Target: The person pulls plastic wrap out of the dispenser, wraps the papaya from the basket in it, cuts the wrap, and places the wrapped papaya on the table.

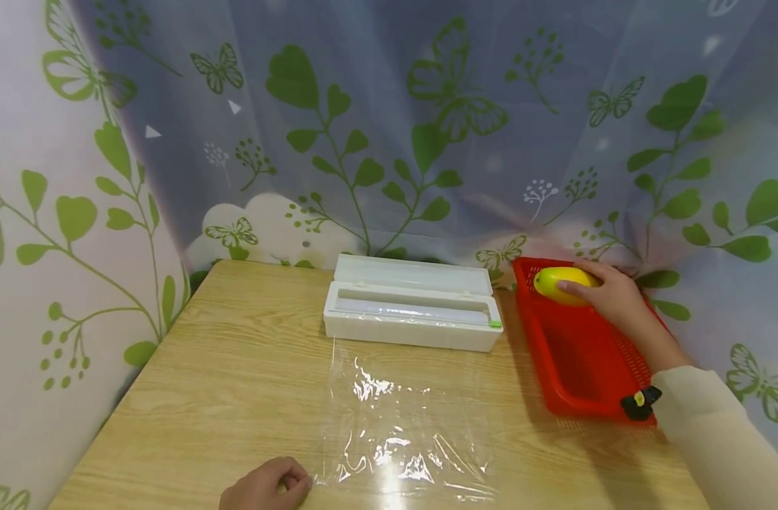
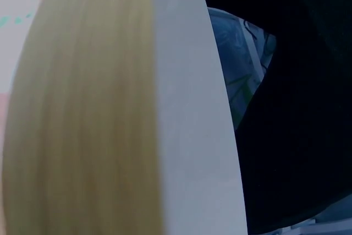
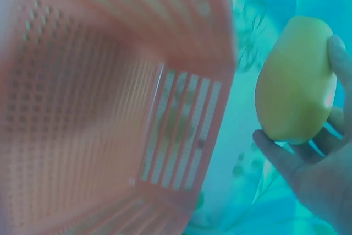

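A yellow mango [image 1: 562, 285] [image 3: 296, 80] is at the far end of a red plastic basket [image 1: 577, 368] [image 3: 99, 108] on the right of the wooden table [image 1: 223, 368]. My right hand [image 1: 609, 294] [image 3: 316, 174] grips the mango, fingers curled round it. A sheet of clear cling film [image 1: 404, 425] lies flat on the table in front of a white cling-film dispenser box [image 1: 413, 312] with its lid open. My left hand [image 1: 268, 485] rests at the near edge, fingers curled, touching the film's left corner. The left wrist view shows only the table edge [image 2: 110, 125].
A curtain with green leaf and butterfly prints [image 1: 389, 127] hangs behind and to both sides of the table. Bare wood lies left of the dispenser and the film. A black strap [image 1: 640, 402] sits on my right wrist.
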{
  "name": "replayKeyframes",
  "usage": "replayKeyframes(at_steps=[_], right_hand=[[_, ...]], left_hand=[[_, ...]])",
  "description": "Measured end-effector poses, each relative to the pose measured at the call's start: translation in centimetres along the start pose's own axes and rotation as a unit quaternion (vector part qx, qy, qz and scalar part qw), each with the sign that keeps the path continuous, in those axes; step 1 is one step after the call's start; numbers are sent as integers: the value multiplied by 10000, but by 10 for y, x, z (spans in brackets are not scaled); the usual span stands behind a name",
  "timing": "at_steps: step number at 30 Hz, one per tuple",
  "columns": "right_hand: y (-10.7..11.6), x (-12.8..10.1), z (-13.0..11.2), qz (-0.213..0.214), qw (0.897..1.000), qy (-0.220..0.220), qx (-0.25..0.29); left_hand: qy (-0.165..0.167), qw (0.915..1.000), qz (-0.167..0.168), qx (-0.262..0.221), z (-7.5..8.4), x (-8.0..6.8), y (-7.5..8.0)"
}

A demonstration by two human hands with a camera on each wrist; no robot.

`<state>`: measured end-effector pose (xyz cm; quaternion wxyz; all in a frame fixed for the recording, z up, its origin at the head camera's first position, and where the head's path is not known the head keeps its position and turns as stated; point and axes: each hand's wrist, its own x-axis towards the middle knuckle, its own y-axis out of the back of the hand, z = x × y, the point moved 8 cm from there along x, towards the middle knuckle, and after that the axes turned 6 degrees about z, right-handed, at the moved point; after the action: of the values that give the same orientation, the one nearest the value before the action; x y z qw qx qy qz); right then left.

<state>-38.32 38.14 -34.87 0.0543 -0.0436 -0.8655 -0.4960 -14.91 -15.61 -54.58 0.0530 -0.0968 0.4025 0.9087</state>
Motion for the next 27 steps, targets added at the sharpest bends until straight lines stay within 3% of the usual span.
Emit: replayKeyframes(at_steps=[10,20,27], right_hand=[[-18,-41,-48,392,9981,3,474],[-58,-85,-89,530,9931,85,1046],[-96,-111,-119,650,9955,295,627]], left_hand=[[197,9995,230,68,0,-2,0],[154,9997,166,4,3,-1,-1],[221,9997,-8,140,-2,1,-3]])
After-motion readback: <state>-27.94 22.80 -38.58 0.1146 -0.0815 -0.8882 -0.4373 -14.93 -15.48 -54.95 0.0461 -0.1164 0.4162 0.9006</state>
